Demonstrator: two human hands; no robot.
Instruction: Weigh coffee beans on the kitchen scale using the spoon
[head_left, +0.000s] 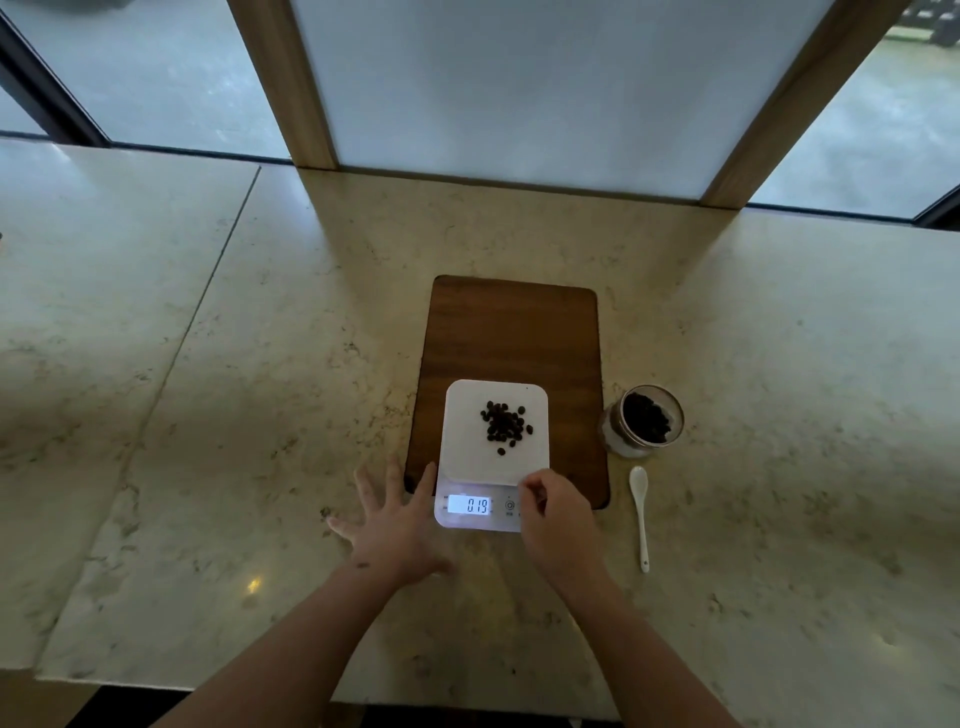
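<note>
Weighing looks nearly done: coffee beans (505, 428) piled on scale (494, 452), display lit, spoon (640, 514) lying unheld on table (260, 364), left hand (395, 525) splayed empty, right hand (553, 512) grip curled together at scale's buttons.

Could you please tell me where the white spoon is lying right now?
In the head view, the white spoon lies on the marble counter to the right of the scale, just in front of the open jar of beans; neither hand touches it.
</note>
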